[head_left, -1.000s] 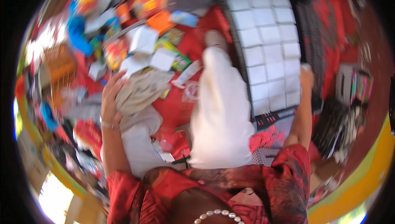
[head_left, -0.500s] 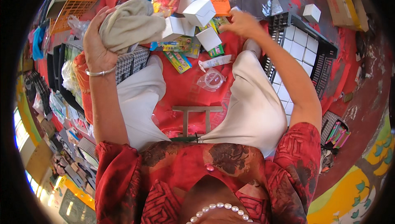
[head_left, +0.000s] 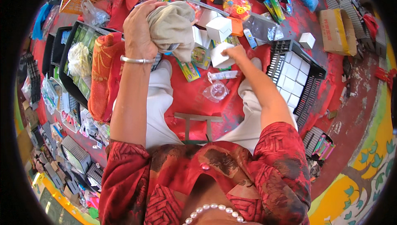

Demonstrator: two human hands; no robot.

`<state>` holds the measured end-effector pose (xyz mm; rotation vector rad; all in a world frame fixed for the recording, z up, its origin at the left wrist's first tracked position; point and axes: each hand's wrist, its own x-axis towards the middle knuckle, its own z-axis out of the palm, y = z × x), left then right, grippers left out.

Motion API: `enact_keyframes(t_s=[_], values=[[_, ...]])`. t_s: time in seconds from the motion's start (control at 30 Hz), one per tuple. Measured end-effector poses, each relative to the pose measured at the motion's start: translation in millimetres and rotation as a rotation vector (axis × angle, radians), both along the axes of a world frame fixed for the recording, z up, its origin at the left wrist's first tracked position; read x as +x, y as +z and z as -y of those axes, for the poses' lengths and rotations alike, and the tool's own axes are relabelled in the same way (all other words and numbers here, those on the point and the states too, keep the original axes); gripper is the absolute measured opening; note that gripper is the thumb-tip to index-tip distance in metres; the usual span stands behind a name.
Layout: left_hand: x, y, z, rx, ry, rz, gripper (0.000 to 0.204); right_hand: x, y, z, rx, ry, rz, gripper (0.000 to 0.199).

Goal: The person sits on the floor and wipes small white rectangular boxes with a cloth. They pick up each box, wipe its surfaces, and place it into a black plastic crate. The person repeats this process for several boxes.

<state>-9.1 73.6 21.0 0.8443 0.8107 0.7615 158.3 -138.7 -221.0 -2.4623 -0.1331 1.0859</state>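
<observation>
Left hand (head_left: 139,30) with a bunched cloth (head_left: 171,24), right hand (head_left: 236,54) at 1 white box (head_left: 219,59).
The left fingers close round the cloth's left side; the right fingers bend against the box's right side, but whether they pinch it I cannot tell. The box is at the near edge of a pile on the red sheet (head_left: 186,95), just beyond a tube (head_left: 223,75), left of the black crate (head_left: 311,90).

beige cloth (head_left: 171,24): matt, rumpled | white box (head_left: 220,58): smooth paperboard | black crate (head_left: 311,95): plastic | bangle (head_left: 137,60): glossy metal
</observation>
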Motion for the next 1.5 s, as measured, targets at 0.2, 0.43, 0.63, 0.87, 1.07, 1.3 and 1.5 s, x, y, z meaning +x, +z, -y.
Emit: enact_keyframes(t_s=[0.2, 0.43, 0.63, 0.87, 1.07, 1.3, 1.5], values=[[3.4, 1.2, 25.7, -0.014, -0.533, -0.076, 0.030, 58.0, 131.8, 19.4, 0.410, -0.242, -0.390, 0.047], [18.2, -4.1, 88.2, -0.213, -0.928, -0.063, 0.064, -1.8, 245.0, 17.2, 1.141, -0.526, -0.247, 0.055], [26.8, -1.0, 89.1, -0.233, -0.913, 0.212, 0.089, -44.4, 262.8, 3.7, 0.946, 0.281, 0.999, 0.075], [29.2, 12.7, 78.9, -0.067, -1.008, 0.343, 0.112, -43.6, 263.6, -0.9, 0.890, 0.688, 1.427, 0.055], [27.5, 19.9, 79.5, -0.215, -0.902, 0.439, 0.099, -50.5, 272.4, 11.8, 0.902, 0.823, 1.382, 0.053], [27.0, 22.4, 83.6, -0.264, -0.793, 0.304, 0.070, -51.8, 281.6, 5.2, 0.857, 0.896, 1.143, 0.062], [27.9, 5.0, 81.5, -0.428, -0.613, 0.355, 0.075, -45.9, 298.9, 7.7, 0.868, 0.558, 1.054, 0.075]])
